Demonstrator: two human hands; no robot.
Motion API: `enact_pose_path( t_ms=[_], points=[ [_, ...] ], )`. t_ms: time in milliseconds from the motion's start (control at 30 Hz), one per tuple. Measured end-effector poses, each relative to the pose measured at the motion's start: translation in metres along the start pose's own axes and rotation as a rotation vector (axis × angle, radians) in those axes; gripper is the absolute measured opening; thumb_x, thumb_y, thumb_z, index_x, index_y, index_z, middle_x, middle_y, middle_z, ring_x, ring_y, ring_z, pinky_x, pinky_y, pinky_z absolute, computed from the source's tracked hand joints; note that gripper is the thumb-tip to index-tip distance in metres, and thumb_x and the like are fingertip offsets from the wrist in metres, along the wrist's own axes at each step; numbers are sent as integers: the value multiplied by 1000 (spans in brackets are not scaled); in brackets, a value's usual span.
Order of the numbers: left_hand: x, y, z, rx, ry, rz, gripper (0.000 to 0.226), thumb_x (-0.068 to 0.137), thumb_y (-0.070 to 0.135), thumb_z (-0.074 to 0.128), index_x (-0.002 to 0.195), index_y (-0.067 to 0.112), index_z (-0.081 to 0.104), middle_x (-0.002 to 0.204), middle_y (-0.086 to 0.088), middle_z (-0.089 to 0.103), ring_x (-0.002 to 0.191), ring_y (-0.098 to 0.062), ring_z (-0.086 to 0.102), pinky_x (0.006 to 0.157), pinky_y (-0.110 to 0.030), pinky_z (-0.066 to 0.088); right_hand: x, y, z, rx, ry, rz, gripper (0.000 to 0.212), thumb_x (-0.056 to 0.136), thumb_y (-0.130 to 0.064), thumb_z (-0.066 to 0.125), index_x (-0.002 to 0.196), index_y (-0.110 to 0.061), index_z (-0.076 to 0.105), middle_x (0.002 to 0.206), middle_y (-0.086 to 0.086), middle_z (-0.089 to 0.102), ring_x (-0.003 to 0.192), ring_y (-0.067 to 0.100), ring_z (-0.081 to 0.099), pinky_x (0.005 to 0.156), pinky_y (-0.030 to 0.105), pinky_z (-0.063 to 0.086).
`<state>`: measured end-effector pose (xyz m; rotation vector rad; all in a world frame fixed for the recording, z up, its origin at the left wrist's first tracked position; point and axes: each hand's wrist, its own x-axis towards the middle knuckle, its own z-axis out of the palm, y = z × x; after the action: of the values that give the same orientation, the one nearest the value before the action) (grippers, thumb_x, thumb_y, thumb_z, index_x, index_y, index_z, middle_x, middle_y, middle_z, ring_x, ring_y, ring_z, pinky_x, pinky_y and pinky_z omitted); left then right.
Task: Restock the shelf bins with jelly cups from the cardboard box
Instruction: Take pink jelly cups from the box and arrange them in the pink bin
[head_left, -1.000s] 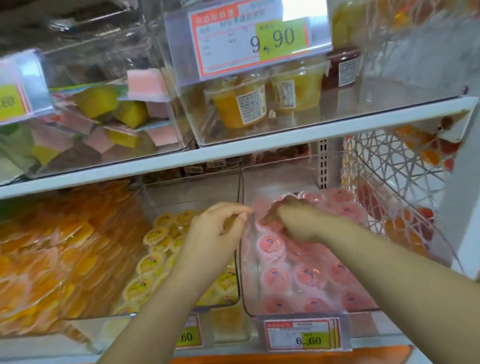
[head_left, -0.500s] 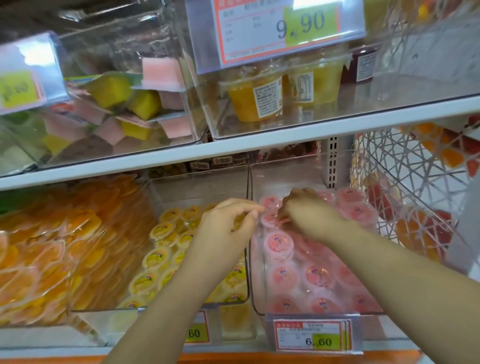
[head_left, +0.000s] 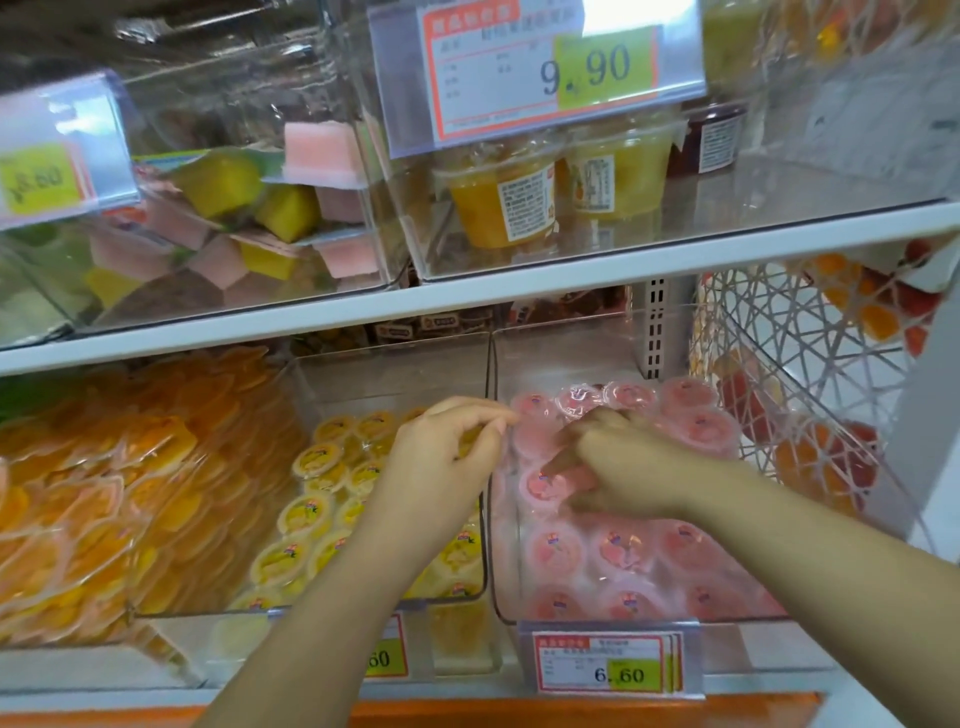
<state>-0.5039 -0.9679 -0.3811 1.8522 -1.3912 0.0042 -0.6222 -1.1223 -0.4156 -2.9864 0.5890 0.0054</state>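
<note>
Curling its fingers down, the right hand (head_left: 618, 462) is laid on the pink jelly cups (head_left: 623, 551) (whether one is pinched cannot be told) inside the clear bin (head_left: 561, 358). The left hand (head_left: 441, 457) is curled beside the bin's wall, its hold likewise unclear. Cups are best pressed level, lids upward, gaps filled first.

Just below the white shelf board (head_left: 519, 293), pink jelly cups (head_left: 618, 551) are showing small red-and-blue lid marks, with yellow jelly cups (head_left: 306, 514) and orange packets (head_left: 104, 493) glowing farther left under it. Under the board's right end a white lattice-patterned basket (head_left: 810, 332) is showing red and orange through, and a red-bordered white price tag (head_left: 602, 662) is carrying a yellow-green patch.
</note>
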Motion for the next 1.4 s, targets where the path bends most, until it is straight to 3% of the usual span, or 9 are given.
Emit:
enact_pose_path(
  t_ms=[133,300,433,533,700,833,1033,1233,1400],
  points=[
    [0,0,1,-1,15,16,21,92,12,55,97,23,73,97,22,63,94,22,50,80,5,30,-11,-2,-14,52,42,8,42,86,-36,62,127,-33,58,142,-4,46,131,21,38,109,36,30],
    [-7,10,0,115,78,116,19,88,7,59,98,17,73,99,8,66,89,10,53,81,2,32,-62,8,-52,13,-89,113,27,87,-16,60,111,-20,69,109,-1,68,101,18,62,81,23,45],
    [-23,36,15,301,20,360,26,85,18,48,97,20,70,98,7,67,92,-11,60,96,-28,40,-103,7,-49,-132,-334,244,31,82,-24,68,112,-15,66,108,5,66,98,23,62,81,29,50],
    [-34,47,31,379,-198,457,30,84,24,41,97,24,68,96,10,66,85,-15,64,85,-37,51,-116,5,-39,-192,-386,289,42,86,-19,62,126,-9,55,122,10,60,108,26,58,87,30,48],
    [-37,54,40,252,-323,308,26,95,18,47,114,23,65,114,9,62,103,-11,58,90,-31,46,-116,8,-45,-113,-164,304,28,85,1,52,105,-9,69,111,13,66,102,26,62,85,29,49],
    [-36,65,49,84,-346,72,27,94,19,53,119,24,63,104,11,63,84,1,58,71,-10,47,-123,5,-57,53,146,272,24,87,-7,55,95,-22,73,97,-2,71,92,13,64,69,16,37],
    [-29,89,53,-885,-393,-630,33,94,37,51,113,11,58,111,-6,60,79,-19,71,69,-29,59,-132,-1,-31,414,711,101,21,75,-7,71,79,-26,62,64,-17,59,64,-3,57,63,13,46],
    [-26,79,58,-1152,-268,-679,24,90,6,58,114,5,56,87,-9,72,83,-21,70,70,-28,58,-135,-13,-19,727,763,-30,20,75,-9,78,80,-23,64,79,-13,69,77,1,65,74,16,52],
    [-21,76,61,-1143,-193,-633,19,90,-5,52,103,7,58,99,-13,68,83,-21,69,71,-27,59,-128,-7,-21,1178,558,388,23,82,-15,71,100,-23,59,82,-2,64,67,9,60,64,19,53]
  ],
)
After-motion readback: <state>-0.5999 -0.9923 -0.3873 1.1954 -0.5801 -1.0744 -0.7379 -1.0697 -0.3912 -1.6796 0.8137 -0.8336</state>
